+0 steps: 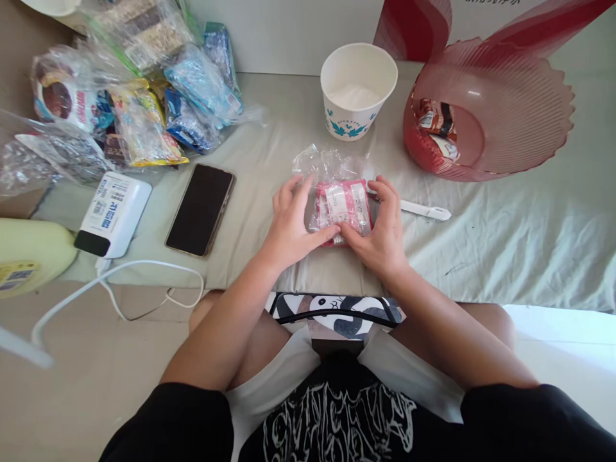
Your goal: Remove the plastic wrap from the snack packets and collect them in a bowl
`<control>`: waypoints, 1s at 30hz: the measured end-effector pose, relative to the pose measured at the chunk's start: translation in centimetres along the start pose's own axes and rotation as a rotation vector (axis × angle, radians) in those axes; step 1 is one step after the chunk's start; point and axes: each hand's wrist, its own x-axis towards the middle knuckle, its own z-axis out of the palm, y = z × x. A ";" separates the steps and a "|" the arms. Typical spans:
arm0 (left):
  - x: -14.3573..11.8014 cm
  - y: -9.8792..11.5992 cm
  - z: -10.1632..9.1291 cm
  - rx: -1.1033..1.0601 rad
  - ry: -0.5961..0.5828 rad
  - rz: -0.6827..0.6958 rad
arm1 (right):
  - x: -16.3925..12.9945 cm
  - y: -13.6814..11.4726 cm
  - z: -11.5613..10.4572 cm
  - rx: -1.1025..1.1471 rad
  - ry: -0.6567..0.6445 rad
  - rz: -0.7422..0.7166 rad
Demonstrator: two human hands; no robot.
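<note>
Hands first — both of mine are on the packet (342, 206), a small pink-and-white thing sealed in clear plastic, lying on the bed (505, 244) straight ahead of my knees. My left hand (292, 224) lies along its left edge, fingers loosely spread and curled over the top corner, thumb tucked in under the near edge. My right hand (380, 231) mirrors it on the right edge, thumb meeting the left one at the near side. Neither hand is clenched; they cup the packet between them, pressing it to the sheet rather than lifting it, as far as I can tell.

The packet's long axis looks to run away from me, toward the cup (359, 90), with loose crinkled plastic bunched at the far end. It sits dead centre between the hands — neither is nearer, both touch it.

Just beside my right hand, partly under the fingers, a white pen (426, 210) lies crosswise, pointing right. Beyond it a pink bowl (486, 109) stands tipped on edge with wrapped things inside. Well to my left lie a phone (201, 208), face up, a white charger (113, 215) with its cable, and further back a heap of snack bags (144, 83).
</note>
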 end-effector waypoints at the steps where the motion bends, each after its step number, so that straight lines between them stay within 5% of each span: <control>1: 0.1 -0.1 0.4 0.021 0.047 -0.037 | 0.0 0.1 0.1 -0.005 -0.029 0.000; 22: 2.8 0.4 1.5 -0.408 0.010 0.087 | -0.3 1.1 -0.1 0.407 -0.094 0.052; 30: 3.7 1.4 2.4 -0.614 -0.231 0.220 | 0.4 2.5 -2.0 0.587 -0.133 0.015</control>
